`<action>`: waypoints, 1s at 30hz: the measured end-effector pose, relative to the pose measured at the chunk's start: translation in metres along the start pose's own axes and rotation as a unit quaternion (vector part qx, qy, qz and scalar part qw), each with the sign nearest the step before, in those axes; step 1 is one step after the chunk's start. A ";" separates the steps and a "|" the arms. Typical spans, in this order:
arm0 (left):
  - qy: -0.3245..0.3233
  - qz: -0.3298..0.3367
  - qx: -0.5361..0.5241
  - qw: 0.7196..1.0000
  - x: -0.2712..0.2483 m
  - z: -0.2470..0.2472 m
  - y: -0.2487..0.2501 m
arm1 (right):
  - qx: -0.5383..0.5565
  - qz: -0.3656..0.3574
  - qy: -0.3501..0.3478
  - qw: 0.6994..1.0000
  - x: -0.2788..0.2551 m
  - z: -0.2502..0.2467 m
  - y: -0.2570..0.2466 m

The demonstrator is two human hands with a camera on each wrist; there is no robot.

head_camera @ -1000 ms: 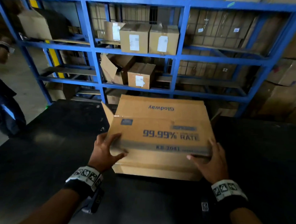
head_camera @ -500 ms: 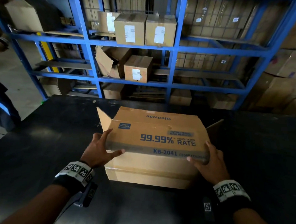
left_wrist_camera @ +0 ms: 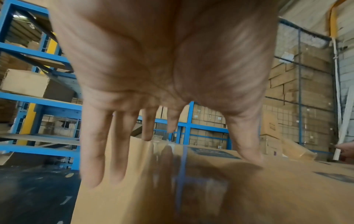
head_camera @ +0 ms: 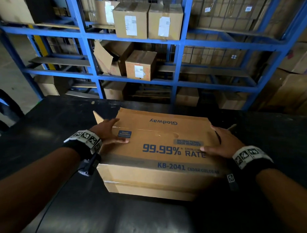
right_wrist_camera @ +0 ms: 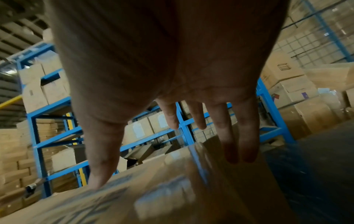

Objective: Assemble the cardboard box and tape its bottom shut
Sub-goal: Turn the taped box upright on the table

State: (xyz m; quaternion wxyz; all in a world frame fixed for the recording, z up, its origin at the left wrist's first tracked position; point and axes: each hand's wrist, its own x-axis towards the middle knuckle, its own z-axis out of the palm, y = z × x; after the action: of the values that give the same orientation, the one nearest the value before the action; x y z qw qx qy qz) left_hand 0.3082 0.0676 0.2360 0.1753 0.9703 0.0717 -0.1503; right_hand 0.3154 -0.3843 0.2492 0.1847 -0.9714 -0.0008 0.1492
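Note:
A brown cardboard box (head_camera: 162,142) printed "99.99% RATE" stands on the black table (head_camera: 44,130), its two long flaps folded flat on top. Small side flaps stick out at the left (head_camera: 97,117) and the right (head_camera: 231,127). My left hand (head_camera: 116,131) presses on the box's left end, thumb on the near flap, fingers straight along the edge. My right hand (head_camera: 217,140) does the same on the right end. The left wrist view shows straight fingers (left_wrist_camera: 91,151) over the box (left_wrist_camera: 210,189); the right wrist view shows straight fingers (right_wrist_camera: 247,144) over the box (right_wrist_camera: 153,197). No tape is in sight.
Blue steel shelving (head_camera: 179,65) with several labelled cartons (head_camera: 147,20) stands just behind the table. More cartons are stacked at the right (head_camera: 298,83). Another person's dark sleeve (head_camera: 3,100) shows at the left edge, over the grey floor.
The near flap has come down flat onto the box top. Both hands have slid from its front edge to the box's left and right ends, farther from me.

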 end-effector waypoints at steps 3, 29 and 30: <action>-0.032 -0.016 0.016 0.999 0.014 -0.002 0.006 | -0.026 0.013 -0.057 0.998 0.015 -0.002 -0.004; 0.201 0.013 -0.333 0.921 -0.128 0.143 -0.089 | 0.324 0.028 0.242 0.914 -0.110 0.155 0.062; 0.191 0.027 -0.316 0.929 -0.135 0.155 -0.098 | 0.324 0.027 0.223 0.919 -0.119 0.165 0.069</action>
State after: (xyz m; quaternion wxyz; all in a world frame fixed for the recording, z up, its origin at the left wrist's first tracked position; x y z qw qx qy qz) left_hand 0.1204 0.0911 0.1094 0.4595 0.8768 0.1213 0.0734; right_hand 0.1505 -0.3958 0.1122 0.4807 -0.8661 0.1148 -0.0748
